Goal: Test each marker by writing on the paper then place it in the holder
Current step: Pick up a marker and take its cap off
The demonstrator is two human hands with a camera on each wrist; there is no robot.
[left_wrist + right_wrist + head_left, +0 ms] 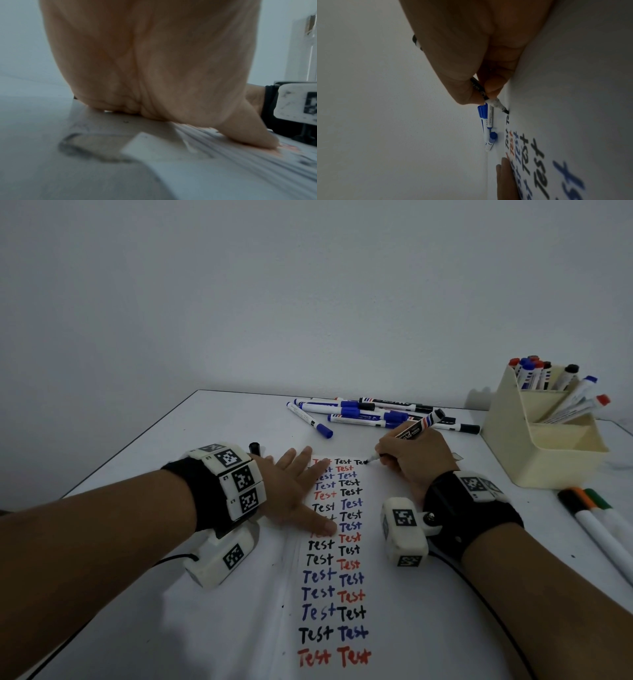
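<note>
While the left hand (294,491) lies flat with fingers spread on the paper (329,594), the right hand (411,460) pinches a black marker (407,436), tip touching the paper's far edge; the holder (548,446) stands far right on the table (205,440).

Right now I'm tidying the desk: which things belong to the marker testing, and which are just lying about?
In use:
black marker in right hand
paper under left hand
holder
untested markers

Lying about:
black cap
orange and green markers
</note>
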